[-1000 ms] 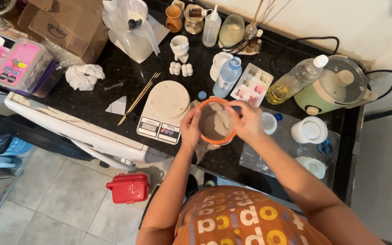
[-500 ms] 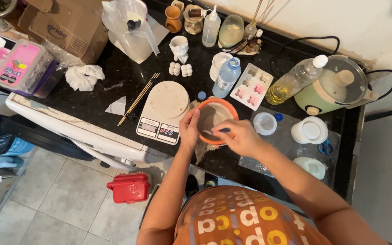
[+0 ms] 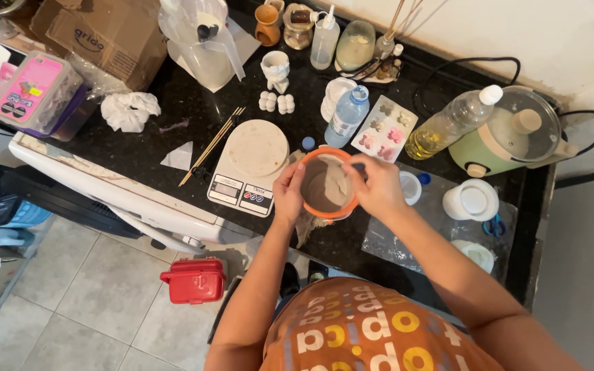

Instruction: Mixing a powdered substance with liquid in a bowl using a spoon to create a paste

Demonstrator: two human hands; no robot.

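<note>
An orange bowl (image 3: 314,156) with grey paste inside sits on the dark counter (image 3: 194,117) in front of me. My left hand (image 3: 288,194) grips the bowl's left rim. My right hand (image 3: 375,183) is over the bowl's right side, fingers closed on a small stirring tool whose tip reaches into the paste; the tool is mostly hidden by the fingers. A white kitchen scale (image 3: 250,163) stands just left of the bowl.
A water bottle (image 3: 346,116), a pink-and-white mould tray (image 3: 384,130), an oil bottle (image 3: 451,123) and a green cooker (image 3: 513,135) stand behind the bowl. White lidded jars (image 3: 470,200) are to the right. Wooden sticks (image 3: 212,143), a cardboard box (image 3: 104,31) and a red case (image 3: 194,280) on the floor lie left.
My right hand has circled over the bowl, from its far right rim down to the near side and back to the right rim. My left hand stays on the rim.
</note>
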